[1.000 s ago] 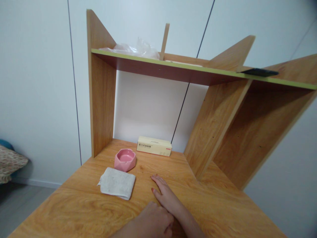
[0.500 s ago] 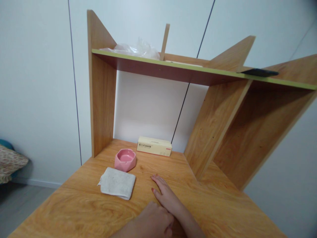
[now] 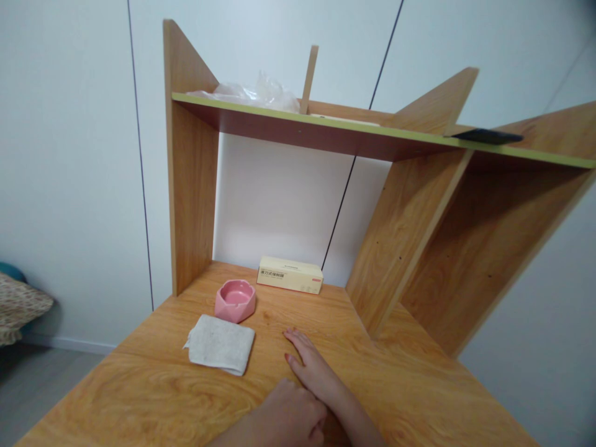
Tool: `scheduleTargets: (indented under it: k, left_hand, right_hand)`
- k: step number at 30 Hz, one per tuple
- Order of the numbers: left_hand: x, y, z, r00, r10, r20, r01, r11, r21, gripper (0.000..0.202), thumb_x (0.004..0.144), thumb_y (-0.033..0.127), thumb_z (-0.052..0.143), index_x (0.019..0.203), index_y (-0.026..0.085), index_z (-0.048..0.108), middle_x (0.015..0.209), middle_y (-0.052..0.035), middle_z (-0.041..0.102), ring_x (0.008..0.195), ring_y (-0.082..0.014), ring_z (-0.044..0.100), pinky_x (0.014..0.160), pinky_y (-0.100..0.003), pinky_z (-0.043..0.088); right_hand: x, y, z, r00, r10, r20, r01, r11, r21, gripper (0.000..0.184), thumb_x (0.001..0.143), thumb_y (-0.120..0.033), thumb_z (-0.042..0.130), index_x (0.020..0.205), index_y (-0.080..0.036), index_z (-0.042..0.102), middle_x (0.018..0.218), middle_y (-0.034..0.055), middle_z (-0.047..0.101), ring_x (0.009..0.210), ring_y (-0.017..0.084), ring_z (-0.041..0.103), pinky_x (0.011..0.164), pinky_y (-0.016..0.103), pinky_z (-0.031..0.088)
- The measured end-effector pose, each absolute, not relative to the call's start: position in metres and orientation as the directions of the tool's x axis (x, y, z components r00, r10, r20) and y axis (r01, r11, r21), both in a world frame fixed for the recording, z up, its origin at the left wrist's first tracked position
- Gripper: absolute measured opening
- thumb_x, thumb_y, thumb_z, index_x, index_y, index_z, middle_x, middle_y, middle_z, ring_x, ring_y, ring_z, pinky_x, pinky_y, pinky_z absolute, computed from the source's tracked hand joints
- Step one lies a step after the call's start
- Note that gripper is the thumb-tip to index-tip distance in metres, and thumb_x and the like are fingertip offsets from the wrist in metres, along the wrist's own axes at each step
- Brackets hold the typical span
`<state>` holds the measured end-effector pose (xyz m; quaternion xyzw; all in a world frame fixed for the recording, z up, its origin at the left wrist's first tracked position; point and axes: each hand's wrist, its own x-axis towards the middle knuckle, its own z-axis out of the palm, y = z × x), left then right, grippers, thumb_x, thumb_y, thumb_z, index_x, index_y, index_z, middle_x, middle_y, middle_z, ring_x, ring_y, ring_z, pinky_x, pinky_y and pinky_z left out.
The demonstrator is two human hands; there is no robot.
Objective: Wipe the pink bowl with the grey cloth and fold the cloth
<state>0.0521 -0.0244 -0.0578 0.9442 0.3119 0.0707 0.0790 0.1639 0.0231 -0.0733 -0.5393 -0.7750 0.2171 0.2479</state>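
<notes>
My right hand lies palm down on the wooden desk, its fingers stretched out and the thumb apart, holding nothing. In front of it my left hand is closed with the fingers curled under, touching or overlapping my right wrist. I see nothing sticking out of that fist. To the left of my hands is a folded pale grey cloth, lying flat. Just behind the cloth stands a pink faceted ashtray. A cream cling film box with printed characters sits farther back, against the wall.
A wooden shelf unit rises from the desk's back. Its upper board carries a crumpled clear plastic bag and a flat dark object. An upright divider stands to the right. Patterned fabric shows at the far left.
</notes>
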Motion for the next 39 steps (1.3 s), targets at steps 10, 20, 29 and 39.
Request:
scheduleTargets:
  k: [10,20,29,39]
  left_hand:
    - [0.050,-0.026,-0.054,0.800,0.593,0.089,0.562,-0.794,0.233,0.013,0.074,0.019,0.050,0.072,0.016,0.062,0.068,-0.0051,0.067,0.062,-0.0179,0.059,0.061,-0.027,0.045]
    - [0.051,-0.022,-0.068,0.791,0.598,0.126,0.572,-0.797,0.192,0.012,0.073,0.019,0.051,0.074,0.017,0.062,0.070,-0.0050,0.067,0.062,-0.0190,0.059,0.057,-0.026,0.044]
    - [0.051,-0.024,-0.059,0.798,0.595,0.096,0.565,-0.794,0.226,0.012,0.073,0.018,0.051,0.073,0.016,0.062,0.069,-0.0056,0.067,0.064,-0.0191,0.059,0.064,-0.029,0.045]
    - [0.052,-0.025,-0.058,0.791,0.603,0.103,0.582,-0.794,0.176,0.013,0.073,0.019,0.051,0.075,0.015,0.063,0.072,-0.0069,0.068,0.064,-0.0194,0.060,0.058,-0.026,0.045]
  right_hand:
    - [0.163,0.023,-0.071,-0.300,0.946,0.125,0.737,0.313,-0.599,0.047,0.078,-0.020,0.044,0.123,-0.010,0.047,0.133,0.0111,0.042,0.127,0.019,0.030,0.108,0.036,0.017]
    - [0.163,0.023,-0.073,-0.295,0.946,0.138,0.738,0.317,-0.595,0.048,0.076,-0.021,0.044,0.123,-0.012,0.048,0.132,0.0092,0.043,0.126,0.019,0.032,0.107,0.038,0.019]
    - [0.164,0.024,-0.075,-0.297,0.942,0.154,0.724,0.327,-0.608,0.047,0.077,-0.023,0.043,0.123,-0.013,0.048,0.132,0.0080,0.044,0.126,0.018,0.031,0.107,0.038,0.019]
    - [0.164,0.024,-0.074,-0.297,0.941,0.161,0.721,0.332,-0.609,0.046,0.077,-0.023,0.043,0.122,-0.015,0.049,0.131,0.0081,0.045,0.126,0.018,0.032,0.107,0.038,0.019]
